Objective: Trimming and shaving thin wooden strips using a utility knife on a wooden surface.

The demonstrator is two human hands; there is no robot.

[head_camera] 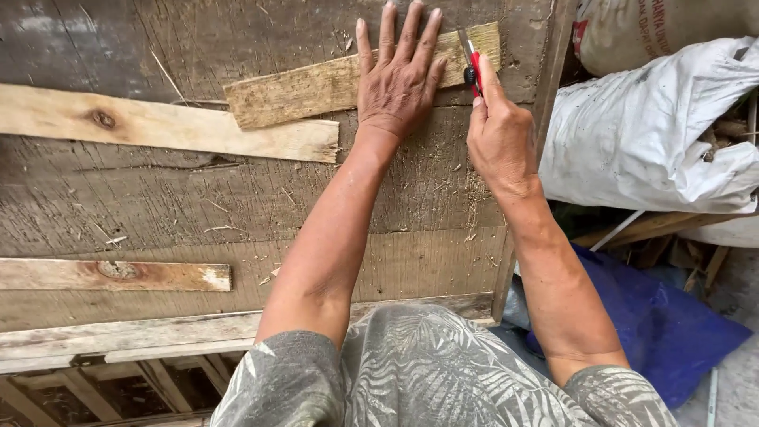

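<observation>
A short rough wooden strip (300,93) lies across the far part of a worn wooden tabletop (158,213). My left hand (398,75) lies flat on the strip's right half, fingers spread, pressing it down. My right hand (498,130) is closed around a red and black utility knife (472,65), with the blade end resting on the strip near its right end, just beside my left fingers.
A long pale plank (158,126) lies to the left, touching the strip. A shorter reddish plank (111,275) lies nearer me. White sacks (648,134) are piled off the table's right edge, above a blue tarp (664,324). Sawdust and shavings scatter the top.
</observation>
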